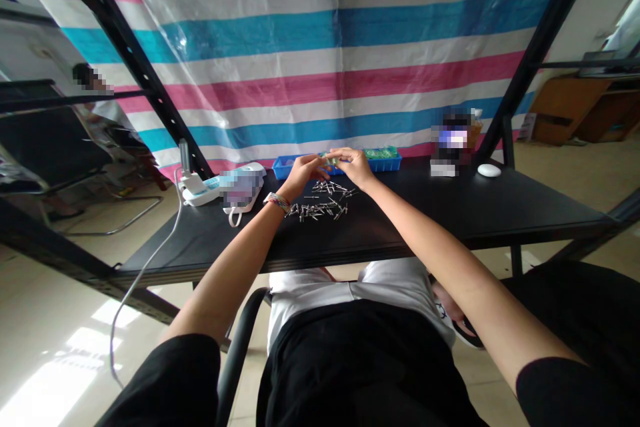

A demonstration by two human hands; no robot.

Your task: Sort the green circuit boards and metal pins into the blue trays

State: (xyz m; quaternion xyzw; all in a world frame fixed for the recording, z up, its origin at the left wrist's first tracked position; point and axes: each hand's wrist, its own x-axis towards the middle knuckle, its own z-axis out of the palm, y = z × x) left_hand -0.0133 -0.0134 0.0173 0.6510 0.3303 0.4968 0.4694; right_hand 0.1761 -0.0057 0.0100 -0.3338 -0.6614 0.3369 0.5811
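Note:
My left hand [301, 173] and my right hand [354, 167] meet above a long blue tray [393, 165] near the back of the table. Between their fingertips is a small pale green piece [330, 161], pinched from both sides; its exact kind is too small to make out. Green translucent pieces [383, 153] fill the tray's right end, while its middle is hidden behind my hands. On the tabletop below my hands lie many thin metal pins that look like blind rivets [316, 211], in two loose groups.
On the black table [425, 213], a white power strip [200, 192] with a cable and a blurred white case [245, 187] lie left. A blurred dark object [450, 140], a bottle [476, 127] and a white oval object [489, 171] are right. A striped sheet [330, 33] hangs behind; another person [107, 110] sits far left.

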